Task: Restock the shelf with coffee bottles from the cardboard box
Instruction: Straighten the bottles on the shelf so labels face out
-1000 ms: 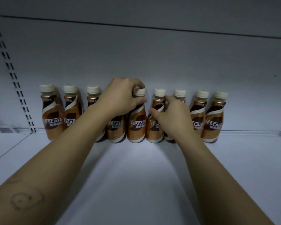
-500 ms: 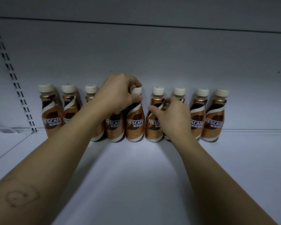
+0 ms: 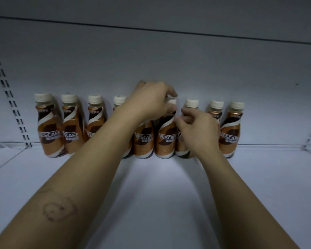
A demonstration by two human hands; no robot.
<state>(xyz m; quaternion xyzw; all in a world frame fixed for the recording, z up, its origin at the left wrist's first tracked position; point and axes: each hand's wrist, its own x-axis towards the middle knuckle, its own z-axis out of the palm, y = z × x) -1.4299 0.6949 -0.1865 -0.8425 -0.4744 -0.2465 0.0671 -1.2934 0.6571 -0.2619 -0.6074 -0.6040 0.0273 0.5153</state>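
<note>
Bottles of coffee, brown-and-copper plastic with cream screw caps and white swirl labels, stand upright in one row point(image 3: 50, 130) at the very back of the white metal shelf point(image 3: 160, 194), touching or nearly touching each other and close against the pale back panel point(image 3: 151, 56). Placement reads as facing-up: labels forward, row packed tight so more rows can go in front. Left hand point(image 3: 147, 101) comes over the top, fingers curled round the cream cap and neck of the middle bottle point(image 3: 166, 139), gripping it, likely to nudge or turn it into line. Right hand point(image 3: 197, 130) is half-curled in front of the neighbouring bottle point(image 3: 191, 105) just right of that one, fingertips at its neck; whether it actually grips or only touches, cannot tell. Two more bottles sit further right, four or so to the left, one partly hidden by the left forearm. Shelf front is bare, so plenty of stock likely left to place. Cardboard box is not in view. Slotted upright strip point(image 3: 11, 97) runs down the left.
</note>
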